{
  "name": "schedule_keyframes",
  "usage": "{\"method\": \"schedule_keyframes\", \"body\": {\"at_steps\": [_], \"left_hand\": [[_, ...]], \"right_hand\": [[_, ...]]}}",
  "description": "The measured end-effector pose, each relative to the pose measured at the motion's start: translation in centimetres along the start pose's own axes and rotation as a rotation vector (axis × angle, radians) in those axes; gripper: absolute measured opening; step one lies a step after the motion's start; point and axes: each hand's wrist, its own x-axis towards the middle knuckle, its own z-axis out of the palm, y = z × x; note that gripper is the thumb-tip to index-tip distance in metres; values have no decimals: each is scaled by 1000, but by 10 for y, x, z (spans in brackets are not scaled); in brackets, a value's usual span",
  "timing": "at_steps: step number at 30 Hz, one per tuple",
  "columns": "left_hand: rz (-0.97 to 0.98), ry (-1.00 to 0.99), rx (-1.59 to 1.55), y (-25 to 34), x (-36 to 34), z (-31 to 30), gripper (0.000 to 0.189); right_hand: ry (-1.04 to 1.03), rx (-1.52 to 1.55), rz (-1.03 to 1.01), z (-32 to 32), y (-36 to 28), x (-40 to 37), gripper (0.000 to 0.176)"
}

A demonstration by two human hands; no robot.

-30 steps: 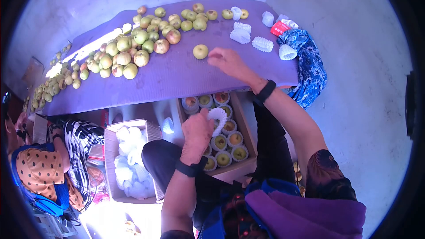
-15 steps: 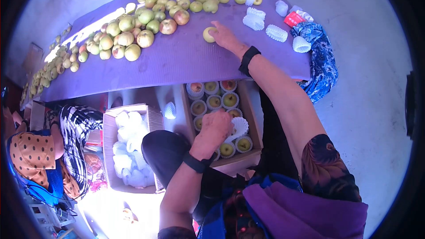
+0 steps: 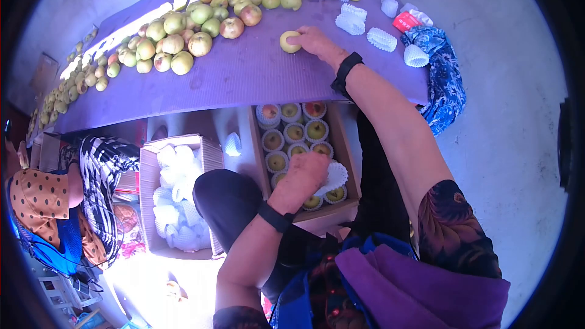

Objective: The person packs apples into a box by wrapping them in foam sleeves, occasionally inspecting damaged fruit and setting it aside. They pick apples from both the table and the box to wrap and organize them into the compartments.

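Observation:
On the purple tabletop (image 3: 256,73), my right hand (image 3: 320,44) is closed at the right side of a single yellow-green apple (image 3: 289,42); some of its fingertips are hidden. Lower down, my left hand (image 3: 306,173) pinches a white foam net sleeve (image 3: 336,176). This hand hovers over a cardboard box (image 3: 350,164) of apples, each in its own foam sleeve, and covers part of the rows. One sleeved apple (image 3: 317,129) shows in the right column of the box.
A long heap of apples (image 3: 173,42) runs along the table's left and back. Several loose foam sleeves (image 3: 382,39) lie at the right, near a red packet (image 3: 405,22) and blue patterned cloth (image 3: 448,79). A carton of foam sleeves (image 3: 210,152) stands left of my knee. Another person's arm (image 3: 74,186) shows far left.
My right hand's fingers, stretched out above the apple before, have closed in around it. My left hand has shifted slightly right with the foam sleeve. The whole view has tilted a little.

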Motion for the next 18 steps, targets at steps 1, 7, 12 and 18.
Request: {"method": "schedule_keyframes", "body": {"at_steps": [1,7,12,18], "left_hand": [[-23,43,-18,-4,0,-1,20],[-288,367,-92,-12,4,-27,21],[-362,683,-147,-19,-3,-41,22],[-483,651,-149,-21,0,-43,31]], "right_hand": [[3,3,-38,1,2,0,51],[128,-9,-172,-3,0,-26,48],[91,329,-85,-19,-18,-71,51],[-209,858,-140,-23,-30,-181,42]]}}
